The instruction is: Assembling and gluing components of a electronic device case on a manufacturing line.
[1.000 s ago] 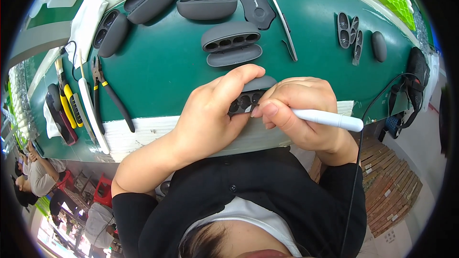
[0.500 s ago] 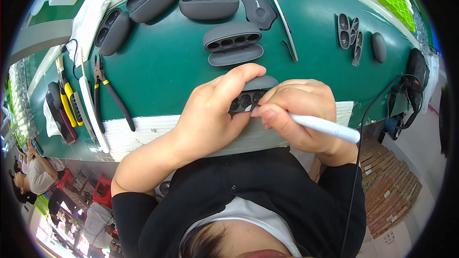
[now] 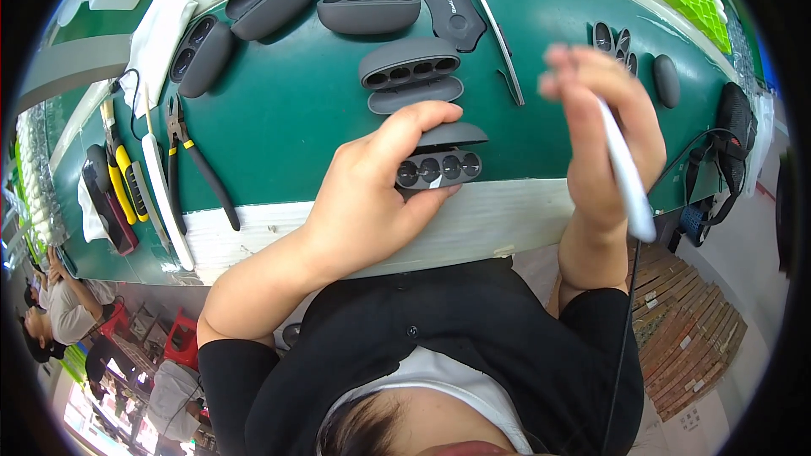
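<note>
My left hand (image 3: 359, 186) is wrapped round a small dark grey hinged case (image 3: 473, 171) near the table's front edge. Its lid stands open, and a row of round dark wells shows, with a small white piece at the front of the row. To the right, my right hand (image 3: 615, 139) is raised above the table, smeared by motion. It grips a white pen-shaped tool (image 3: 623, 171) that slants down toward my wrist; the tip is hidden by the fingers. Beyond the left hand lies another open grey case (image 3: 410, 63) with similar wells.
More open grey cases (image 3: 369, 13) line the far side beside a dark flat device (image 3: 454, 8) and a thin metal tool (image 3: 497, 34). Pliers (image 3: 190, 148) and cutters lie left. At right are dark well strips (image 3: 602, 36), a grey oval piece (image 3: 666, 81) and a cable.
My right hand has lifted off the case and moved right and away from me with the white tool. The wells now show plainly. My left hand keeps its hold.
</note>
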Motion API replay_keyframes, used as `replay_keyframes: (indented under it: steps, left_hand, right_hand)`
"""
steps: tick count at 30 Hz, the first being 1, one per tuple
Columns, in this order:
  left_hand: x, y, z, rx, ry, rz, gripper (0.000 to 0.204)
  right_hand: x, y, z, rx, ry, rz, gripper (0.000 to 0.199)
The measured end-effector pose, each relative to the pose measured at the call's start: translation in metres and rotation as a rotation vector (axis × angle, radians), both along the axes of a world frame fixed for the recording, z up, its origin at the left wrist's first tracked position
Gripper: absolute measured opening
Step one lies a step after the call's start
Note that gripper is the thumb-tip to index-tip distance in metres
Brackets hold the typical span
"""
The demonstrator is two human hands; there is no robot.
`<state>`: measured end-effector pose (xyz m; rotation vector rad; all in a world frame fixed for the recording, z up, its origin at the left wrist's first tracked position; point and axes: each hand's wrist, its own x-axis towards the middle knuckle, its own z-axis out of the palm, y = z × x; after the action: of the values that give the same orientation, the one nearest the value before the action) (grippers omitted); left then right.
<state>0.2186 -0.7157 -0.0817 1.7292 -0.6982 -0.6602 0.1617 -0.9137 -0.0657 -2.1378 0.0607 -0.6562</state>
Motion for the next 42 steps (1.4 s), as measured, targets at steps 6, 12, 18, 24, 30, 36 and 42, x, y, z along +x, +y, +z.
replay_keyframes:
  steps: [6, 12, 18, 24, 30, 36, 42]
  left_hand:
    - [0.001, 0.005, 0.0, -0.135, 0.03, 0.021, 0.054]
    - [0.002, 0.008, 0.003, -0.17, -0.135, 0.008, 0.055]
    - [0.003, 0.009, 0.012, -0.229, 0.282, 0.063, 0.061]
    - [0.006, 0.009, 0.021, -0.286, 0.593, 0.118, 0.061]
    - [0.013, 0.012, 0.02, -0.253, 0.742, 0.018, 0.05]
    - [0.014, 0.015, 0.013, -0.261, 0.834, -0.145, 0.054]
    - [0.001, 0.012, 0.012, -0.386, 0.583, -0.036, 0.046]
  right_hand:
    - [0.009, -0.021, -0.011, -0.623, 0.213, -0.151, 0.021]
    - [0.007, -0.014, -0.012, -0.652, 0.247, -0.12, 0.027]
    - [0.006, 0.0, 0.004, -0.218, -0.046, -0.053, 0.018]
    - [-0.004, 0.025, 0.011, 0.117, 0.129, 0.316, 0.022]
    - [-0.003, 0.021, 0.009, 0.109, 0.101, 0.468, 0.029]
    - [-0.003, 0.025, 0.008, 0.093, 0.031, 0.393, 0.033]
    - [-0.004, 0.022, 0.002, 0.137, 0.085, 0.374, 0.031]
